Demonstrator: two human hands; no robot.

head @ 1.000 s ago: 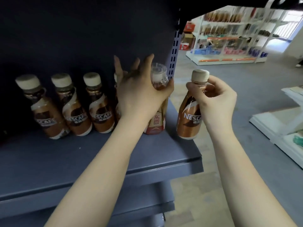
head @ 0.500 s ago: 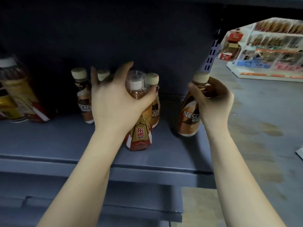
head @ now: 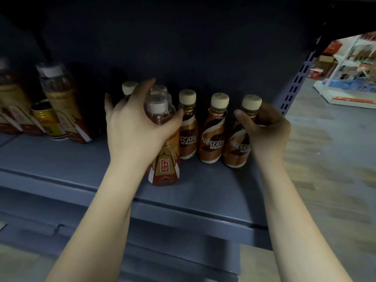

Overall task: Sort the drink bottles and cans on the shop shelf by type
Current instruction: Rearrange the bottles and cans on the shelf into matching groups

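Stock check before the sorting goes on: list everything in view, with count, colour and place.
Nescafe bottles: four visible, brown with cream caps, in a row at the shelf's right; leftmost mostly hidden.
Red-and-gold energy bottle: one, clear cap, in front of the row's left end.
Similar red-and-gold bottles: at least two, far left, blurred.
Gold can: one, among those left bottles.
Shelf: one, grey-blue.
Background shelving: white, far right, blurred.
Left hand: grips the energy bottle.
Right hand: grips the rightmost Nescafe bottle.

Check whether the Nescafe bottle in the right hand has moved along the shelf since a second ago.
Yes. The Nescafe bottle in the right hand went from the shelf front edge back toward the rear panel, now ending the Nescafe row.
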